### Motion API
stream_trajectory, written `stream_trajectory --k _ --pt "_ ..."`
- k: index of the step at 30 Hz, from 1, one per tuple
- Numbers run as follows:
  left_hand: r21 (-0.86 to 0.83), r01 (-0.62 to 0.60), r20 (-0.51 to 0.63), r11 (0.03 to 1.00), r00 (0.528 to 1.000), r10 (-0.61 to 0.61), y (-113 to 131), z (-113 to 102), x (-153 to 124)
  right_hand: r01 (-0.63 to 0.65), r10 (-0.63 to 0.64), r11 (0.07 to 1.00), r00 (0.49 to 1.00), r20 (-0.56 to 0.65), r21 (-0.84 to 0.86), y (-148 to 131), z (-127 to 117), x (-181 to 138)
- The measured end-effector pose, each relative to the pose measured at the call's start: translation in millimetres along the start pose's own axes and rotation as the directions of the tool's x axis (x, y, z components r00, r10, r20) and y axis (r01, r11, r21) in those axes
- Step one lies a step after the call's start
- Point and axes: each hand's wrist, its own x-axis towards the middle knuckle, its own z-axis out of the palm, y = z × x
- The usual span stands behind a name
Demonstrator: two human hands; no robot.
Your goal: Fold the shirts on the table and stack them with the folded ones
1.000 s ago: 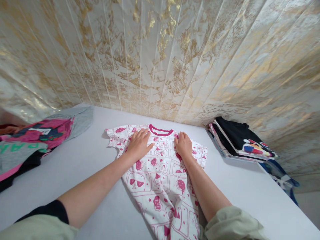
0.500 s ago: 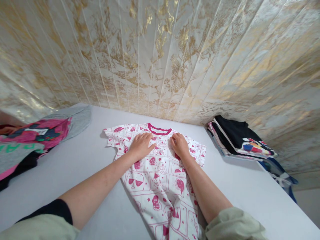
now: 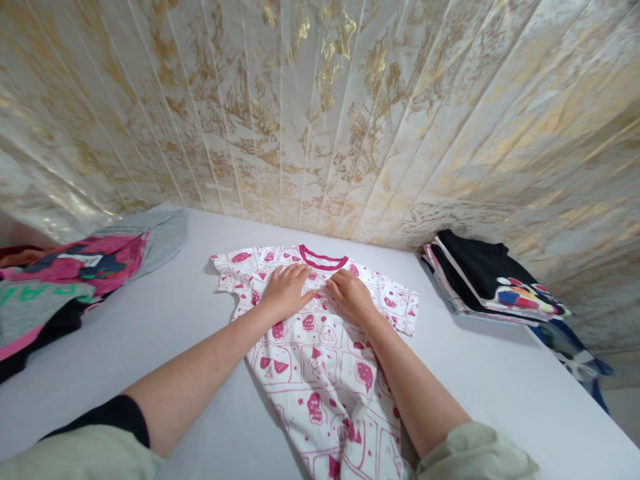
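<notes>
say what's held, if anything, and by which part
Nothing clearly: the left hand lies on the upper front of the white, pink-printed cloth shirt; whether the right hand pinches it there cannot be told.

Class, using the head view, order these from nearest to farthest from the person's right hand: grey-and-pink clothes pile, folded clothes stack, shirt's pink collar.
From the right hand:
1. Pink collar: just beyond the hand, slightly left.
2. Folded clothes stack: on the right.
3. Grey-and-pink clothes pile: far left.
</notes>
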Motion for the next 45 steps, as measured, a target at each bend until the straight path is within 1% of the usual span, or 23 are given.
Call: stream_trajectory --k 2,4,5,7,9,10,12,15,18,21,24,27,28,30,32,33,34,35,36,39,40,42,45 --pt "-0.006 -0.001 -0.015 1.000 1.000 0.001 -1 0 0 -0.086 0.085 0.996 0.996 -0.016 -0.039 5 -4 -3" --pt "-0.011 -0.011 -0.046 1.000 0.999 0.010 -1 0 0 -0.119 0.117 0.992 0.992 -0.044 -0.030 10 -5 -5" --pt "-0.015 -0.027 -0.064 1.000 0.998 0.026 -1 -1 0 -0.099 0.098 0.995 0.994 -0.055 -0.004 10 -5 -5" --pt "-0.037 -0.088 -0.084 0.995 0.993 0.084 -1 -2 0 0.002 0.003 0.997 0.998 -0.067 0.073 9 -1 -5" --pt "-0.073 -0.143 -0.083 0.987 0.987 0.137 -1 -3 0 0.110 -0.101 0.984 0.993 -0.068 0.141 4 3 -4" --pt "-0.086 -0.149 -0.078 0.985 0.987 0.142 -1 -3 0 0.142 -0.134 0.977 0.989 -0.059 0.161 2 5 -3" --pt "-0.080 -0.116 -0.074 0.990 0.991 0.110 -1 -2 0 0.154 -0.151 0.971 0.988 -0.032 0.184 -2 6 -2" --pt "-0.031 -0.064 -0.079 0.997 0.995 0.062 -1 1 0 0.111 -0.114 0.973 0.993 0.003 0.204 -3 2 -2" --pt "-0.020 -0.070 -0.074 0.997 0.995 0.069 -2 2 0 0.047 -0.051 0.980 0.999 0.017 0.192 0 -3 -3" --pt "-0.066 -0.107 -0.087 0.992 0.991 0.101 -3 -1 0 -0.001 0.000 0.986 1.000 0.002 0.168 1 -4 -5" --pt "-0.132 -0.101 -0.087 0.986 0.992 0.090 -1 -6 1 0.030 -0.024 0.982 0.999 -0.037 0.184 0 -1 -4" --pt "-0.119 -0.015 -0.084 0.993 0.996 0.005 1 -8 1 0.082 -0.075 0.982 0.996 -0.047 0.173 0 1 -3" --pt "-0.103 0.006 -0.083 0.995 0.996 -0.014 1 -7 1 0.070 -0.064 0.986 0.997 -0.047 0.150 1 2 -2" --pt "-0.073 0.018 -0.082 0.997 0.996 -0.024 1 -6 0 -0.018 0.023 0.996 0.998 -0.056 0.082 1 2 -2" --pt "-0.050 -0.001 -0.082 0.999 0.997 -0.003 0 -4 0 -0.143 0.144 0.990 0.986 -0.079 0.015 3 0 -3" --pt "-0.040 -0.016 -0.082 0.999 0.997 0.013 -1 -3 0 -0.189 0.188 0.982 0.978 -0.090 -0.006 4 0 -3" --pt "-0.032 -0.034 -0.077 0.999 0.996 0.032 -1 -2 0 -0.208 0.206 0.978 0.974 -0.098 -0.011 5 -1 -4" --pt "-0.026 -0.054 -0.069 0.998 0.996 0.052 -2 -1 0 -0.194 0.193 0.981 0.976 -0.103 -0.001 6 -1 -4" --pt "-0.020 -0.074 -0.056 0.997 0.996 0.072 -3 -1 -1 -0.151 0.152 0.988 0.983 -0.104 0.021 7 0 -4" --pt "-0.004 -0.110 -0.018 0.994 0.994 0.110 -4 0 -1 0.038 -0.029 0.994 0.996 -0.083 0.103 6 5 -3" --pt "0.001 -0.111 -0.011 0.994 0.994 0.111 -3 1 -1 0.079 -0.071 0.990 0.995 -0.066 0.119 5 8 -3" --pt "0.009 -0.091 -0.008 0.996 0.996 0.091 -2 1 -2 0.103 -0.100 0.987 0.995 -0.028 0.120 2 13 -3" --pt "0.014 -0.039 0.002 0.999 0.999 0.039 1 2 -1 0.044 -0.044 0.997 0.999 -0.015 0.064 1 16 -3"
